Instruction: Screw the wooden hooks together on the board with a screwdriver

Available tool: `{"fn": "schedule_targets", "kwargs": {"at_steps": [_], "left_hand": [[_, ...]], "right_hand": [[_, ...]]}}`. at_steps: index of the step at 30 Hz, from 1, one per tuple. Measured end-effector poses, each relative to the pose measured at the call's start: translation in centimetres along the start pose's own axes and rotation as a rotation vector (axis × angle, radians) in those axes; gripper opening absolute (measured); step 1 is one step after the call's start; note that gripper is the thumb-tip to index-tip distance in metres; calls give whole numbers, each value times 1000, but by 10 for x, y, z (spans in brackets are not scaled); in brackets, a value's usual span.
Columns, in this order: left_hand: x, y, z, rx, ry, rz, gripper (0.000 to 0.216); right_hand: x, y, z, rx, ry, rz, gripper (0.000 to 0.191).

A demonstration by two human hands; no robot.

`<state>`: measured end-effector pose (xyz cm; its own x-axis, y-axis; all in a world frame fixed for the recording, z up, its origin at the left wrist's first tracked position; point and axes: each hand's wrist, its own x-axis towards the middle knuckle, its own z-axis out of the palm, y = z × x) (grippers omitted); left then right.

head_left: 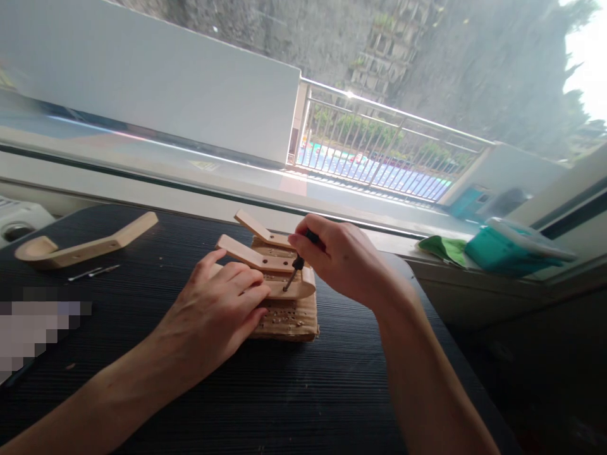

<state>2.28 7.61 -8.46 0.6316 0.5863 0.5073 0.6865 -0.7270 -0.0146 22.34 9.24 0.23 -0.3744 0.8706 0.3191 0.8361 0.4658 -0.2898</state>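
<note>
My right hand (pixel 339 253) is closed around the dark handle of a screwdriver (pixel 297 263), its shaft slanting down to a pale wooden hook (pixel 301 290). The tip meets the hook's flat face. Curled over the other end of that hook, my left hand (pixel 225 300) presses it against a corrugated cardboard block (pixel 287 330), hiding much of it. Just behind lies a second wooden hook (pixel 246 253) with two dark holes. Farther back, a third hook (pixel 256 227) is partly covered by my right hand.
On the black table (pixel 332 392), another bent wooden hook (pixel 90 251) lies at the left, near thin metal pieces (pixel 92 272). A teal container (pixel 509 246) and a green cloth (pixel 443 248) rest on the windowsill. The window runs along the table's back edge.
</note>
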Motion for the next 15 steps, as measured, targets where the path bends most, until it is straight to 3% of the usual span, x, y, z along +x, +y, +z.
{"fn": "schedule_targets", "kwargs": {"at_steps": [7,15], "left_hand": [[1,2,-2,-16,-9,-21,19],[1,1,-1,-2,-8,-15,18]], "right_hand": [[-6,-12,-6,31,-96,-101,17],[-5,-3,-5,75,-87,-18,20]]}}
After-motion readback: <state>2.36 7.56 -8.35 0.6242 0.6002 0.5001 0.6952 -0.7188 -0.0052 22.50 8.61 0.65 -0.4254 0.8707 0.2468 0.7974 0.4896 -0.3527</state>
